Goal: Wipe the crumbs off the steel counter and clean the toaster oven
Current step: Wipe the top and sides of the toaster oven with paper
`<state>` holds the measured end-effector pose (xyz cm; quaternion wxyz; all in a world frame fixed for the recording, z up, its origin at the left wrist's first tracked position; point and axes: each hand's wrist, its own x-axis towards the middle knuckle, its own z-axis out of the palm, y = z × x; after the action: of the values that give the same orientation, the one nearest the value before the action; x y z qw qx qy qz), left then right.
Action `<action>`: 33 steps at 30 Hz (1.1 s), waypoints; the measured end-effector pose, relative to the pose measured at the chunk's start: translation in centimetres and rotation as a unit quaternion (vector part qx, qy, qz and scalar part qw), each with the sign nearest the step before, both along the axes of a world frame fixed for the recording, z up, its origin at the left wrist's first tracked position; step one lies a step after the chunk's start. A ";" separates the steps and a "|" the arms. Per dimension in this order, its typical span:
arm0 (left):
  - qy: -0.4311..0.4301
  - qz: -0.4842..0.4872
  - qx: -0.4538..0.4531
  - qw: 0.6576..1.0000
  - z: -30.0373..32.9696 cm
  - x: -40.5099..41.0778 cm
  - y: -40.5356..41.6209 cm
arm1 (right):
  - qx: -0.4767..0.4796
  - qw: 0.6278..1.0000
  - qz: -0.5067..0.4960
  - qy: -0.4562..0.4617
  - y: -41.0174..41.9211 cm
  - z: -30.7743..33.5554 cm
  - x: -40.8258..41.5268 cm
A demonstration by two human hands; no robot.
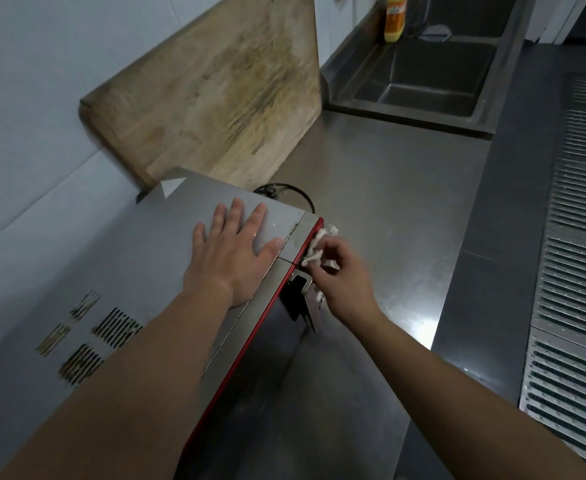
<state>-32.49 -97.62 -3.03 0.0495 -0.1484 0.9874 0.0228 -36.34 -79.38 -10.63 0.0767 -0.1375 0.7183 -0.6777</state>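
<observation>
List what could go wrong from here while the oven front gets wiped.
1. The left hand lies flat on the toaster oven top; if it is warm, that palm may burn.
2. The right hand rubs the cloth beside the door handle; the cloth may snag there.
3. Loosened crumbs may fall onto the steel counter.

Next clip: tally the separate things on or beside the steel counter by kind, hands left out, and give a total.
Toaster oven: 1
White cloth: 1
Wooden cutting board: 1
Orange-yellow bottle: 1
Sink basin: 1
Black cord: 1
Total: 6
</observation>
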 end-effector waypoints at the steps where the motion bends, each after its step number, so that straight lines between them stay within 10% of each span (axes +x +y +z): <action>1: 0.000 0.000 -0.001 1.000 0.0 0.0 0.0 | -0.008 1.000 0.013 0.001 0.2 0.0 -0.3; 33: -0.002 0.009 0.004 1.000 -0.2 -0.2 0.0 | 0.227 0.972 0.050 -0.025 0.5 -9.9 -1.9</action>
<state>-32.66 -97.62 -3.19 0.0517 -0.1574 0.9858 0.0266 -38.28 -78.93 -20.51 0.1579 -0.1352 0.8435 -0.4952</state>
